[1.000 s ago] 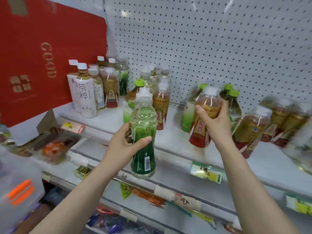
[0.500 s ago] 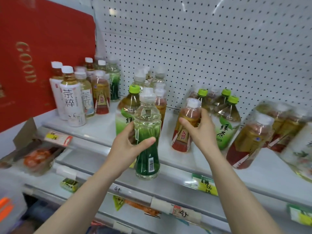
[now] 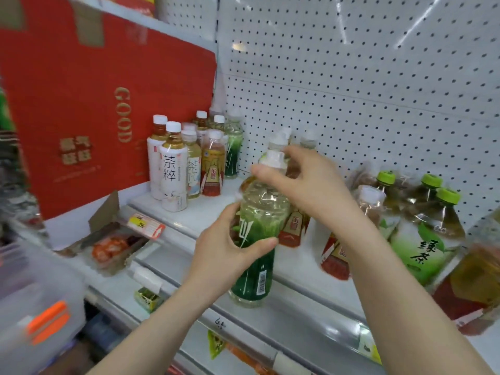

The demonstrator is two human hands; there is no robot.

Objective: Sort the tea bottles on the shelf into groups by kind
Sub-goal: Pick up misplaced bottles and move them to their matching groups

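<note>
My left hand (image 3: 224, 255) grips a clear bottle with a dark green label (image 3: 257, 269) around its middle, holding it in front of the white shelf's (image 3: 205, 212) edge. My right hand (image 3: 311, 185) hovers over this bottle's white cap with fingers spread, thumb by the neck, nothing in it. At the shelf's left stand white-labelled tea bottles (image 3: 173, 169), a red-labelled one (image 3: 213, 169) and a green-labelled one (image 3: 232, 150). Behind my right arm stand red-labelled bottles (image 3: 334, 258). Green-capped tea bottles (image 3: 422, 239) lean at the right.
A red carton marked GOOD (image 3: 94, 104) closes off the shelf's left end, and a white pegboard (image 3: 351, 77) forms the back. An opened box of snacks (image 3: 113, 244) lies on the lower shelf. A translucent bin (image 3: 32, 307) sits at the bottom left.
My right hand let go of the red-labelled bottle, which now stands on the shelf, and moved left above the green bottle's cap. My left hand kept holding the green bottle.
</note>
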